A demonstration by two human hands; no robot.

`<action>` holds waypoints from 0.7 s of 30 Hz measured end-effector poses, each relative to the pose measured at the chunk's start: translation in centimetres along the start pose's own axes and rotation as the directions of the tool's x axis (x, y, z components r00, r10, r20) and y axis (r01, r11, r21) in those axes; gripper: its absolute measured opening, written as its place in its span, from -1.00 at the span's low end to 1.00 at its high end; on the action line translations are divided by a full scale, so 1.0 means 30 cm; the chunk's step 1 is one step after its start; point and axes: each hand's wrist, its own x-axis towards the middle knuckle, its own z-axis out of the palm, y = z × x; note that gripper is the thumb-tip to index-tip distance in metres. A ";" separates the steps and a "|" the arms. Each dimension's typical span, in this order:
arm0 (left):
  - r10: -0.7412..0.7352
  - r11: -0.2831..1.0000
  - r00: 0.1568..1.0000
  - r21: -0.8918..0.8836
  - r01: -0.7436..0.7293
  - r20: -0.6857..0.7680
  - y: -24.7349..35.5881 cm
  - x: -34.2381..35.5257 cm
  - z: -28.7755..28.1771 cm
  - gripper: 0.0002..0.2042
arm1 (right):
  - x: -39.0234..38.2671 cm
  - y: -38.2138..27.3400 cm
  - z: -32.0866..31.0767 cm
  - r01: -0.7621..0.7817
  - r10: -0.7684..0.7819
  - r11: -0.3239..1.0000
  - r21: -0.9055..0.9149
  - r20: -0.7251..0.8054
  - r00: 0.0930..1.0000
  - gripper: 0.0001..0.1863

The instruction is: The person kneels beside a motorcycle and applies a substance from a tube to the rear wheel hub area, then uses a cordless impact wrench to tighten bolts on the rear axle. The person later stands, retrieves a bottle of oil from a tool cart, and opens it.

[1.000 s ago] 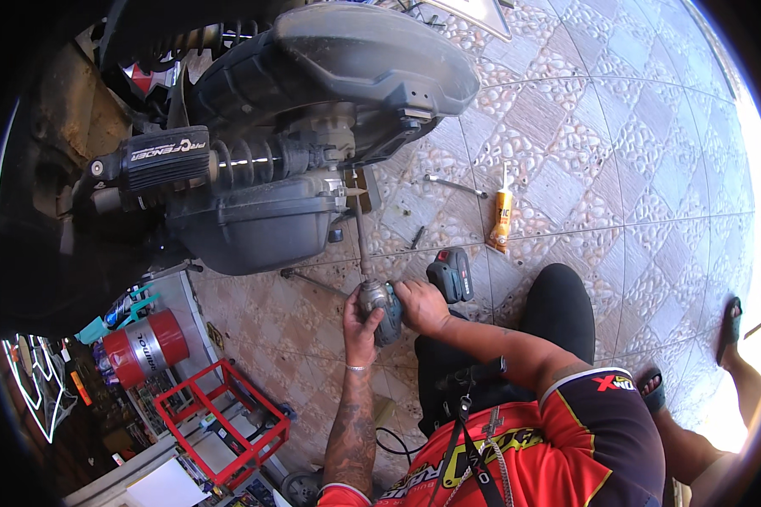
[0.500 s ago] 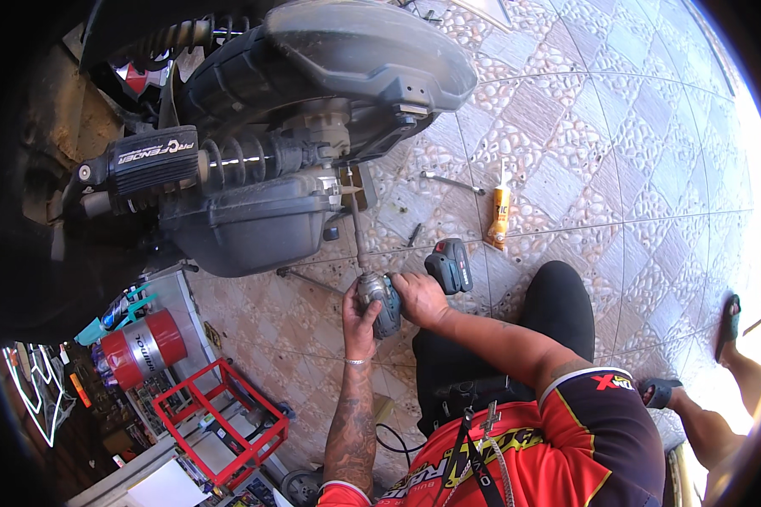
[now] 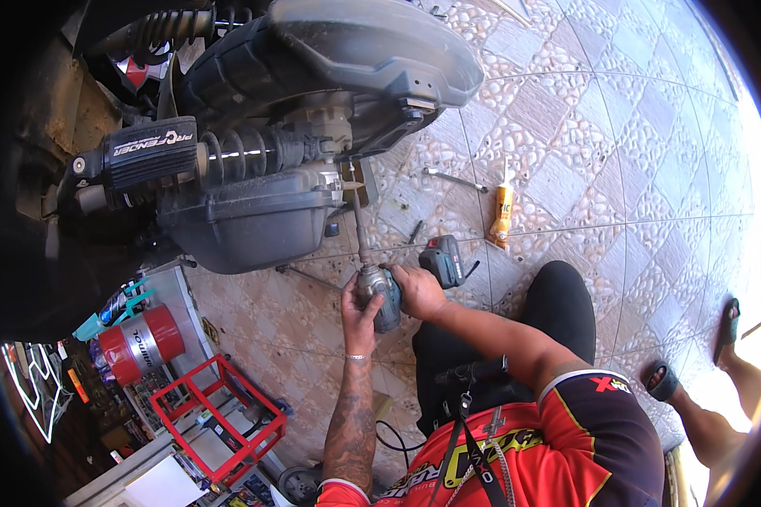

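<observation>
Both my hands are closed around a teal and grey cordless impact wrench [image 3: 389, 314] in front of my knees. My left hand [image 3: 359, 314] wraps its head from the left, thumb across the housing. My right hand [image 3: 418, 292] grips the handle, with the black battery [image 3: 445, 260] beyond the knuckles. From the nose, a long extension bar [image 3: 362, 230] runs away from me to the side of a raised-looking scooter's black casing [image 3: 249, 228]. Its far tip meets the metal near the shock absorber [image 3: 245, 154]; the exact contact is too small to make out.
The rear wheel's fender [image 3: 355, 42] overhangs the far side. On the tiled floor lie a yellow-labelled tube [image 3: 502, 209], a metal wrench [image 3: 457, 179] and a long bar [image 3: 309, 277]. A red frame [image 3: 220, 414] and red drum [image 3: 144, 345] stand left. Another person's sandalled foot [image 3: 661, 380] is at right.
The battery end of the impact wrench has swung slightly left, and a dark strap now shows beside it. My grip stays the same.
</observation>
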 end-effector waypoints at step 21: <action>-0.034 0.999 0.999 0.005 0.034 -0.026 -0.020 0.055 -0.030 -0.29 | 0.028 0.006 0.034 -0.057 0.055 0.991 -0.125 -0.016 0.998 -0.77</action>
